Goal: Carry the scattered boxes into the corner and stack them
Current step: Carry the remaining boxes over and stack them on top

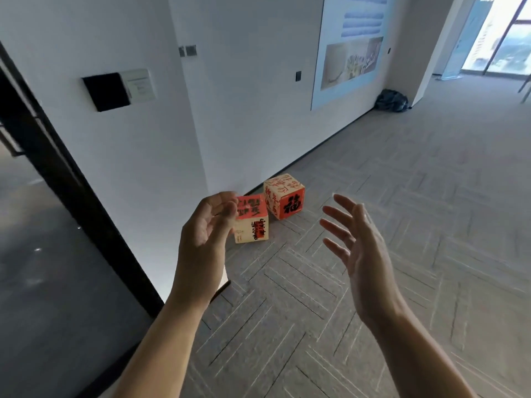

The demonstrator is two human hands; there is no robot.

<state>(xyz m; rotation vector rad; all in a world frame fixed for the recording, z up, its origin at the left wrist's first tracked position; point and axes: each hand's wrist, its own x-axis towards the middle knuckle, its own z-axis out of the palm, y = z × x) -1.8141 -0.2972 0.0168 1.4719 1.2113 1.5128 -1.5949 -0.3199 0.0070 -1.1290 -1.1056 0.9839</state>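
Two cube-shaped boxes, cream and red with black and red writing, sit on the carpet by the white wall. The nearer box [254,222] has a red top. Just behind it and to the right is the farther box [284,196], which shows a red face with a black character. My left hand [205,228] hangs in the air in front of the nearer box, fingers loosely curled, covering the box's left edge and holding nothing. My right hand [356,239] is raised to the right of the boxes, fingers spread, empty.
A white wall [244,110] runs along the left and meets a black-framed glass door [57,196] near me. A dark bag [392,100] lies at the wall's far end. Grey herringbone carpet [402,196] stretches right toward bright windows.
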